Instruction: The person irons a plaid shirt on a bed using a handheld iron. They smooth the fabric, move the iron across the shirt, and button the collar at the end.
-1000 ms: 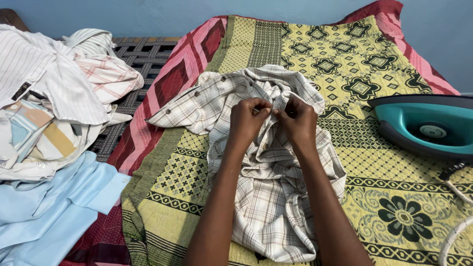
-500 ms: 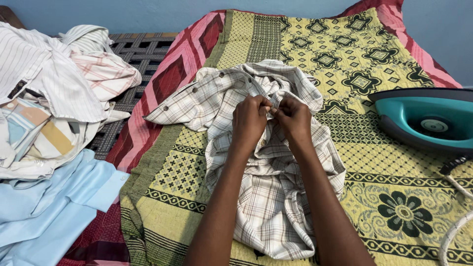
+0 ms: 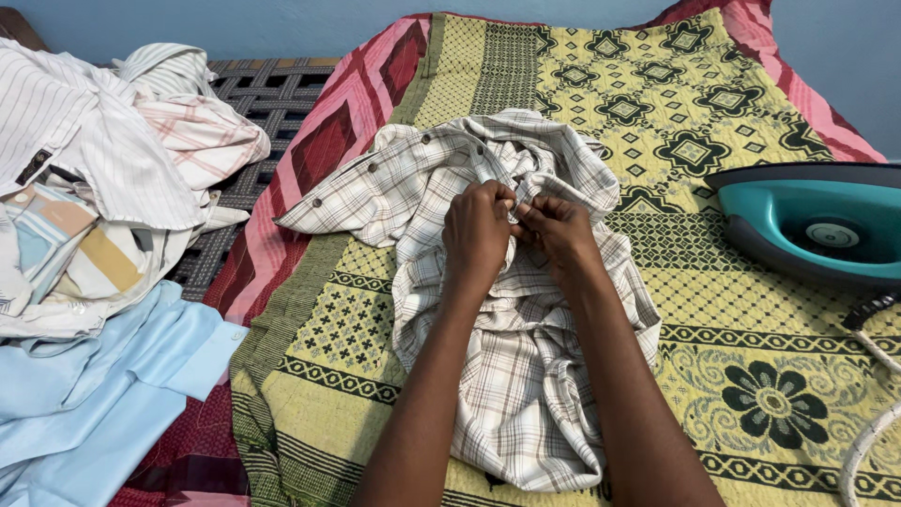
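Left hand and right hand are both pinching the checked shirt at its button placket — fabric wants holding taut, edges aligned.

2 bare forearms, no sleeves, left hand and right hand ringless.

teal iron right | shirt pile left | patterned blanket beneath
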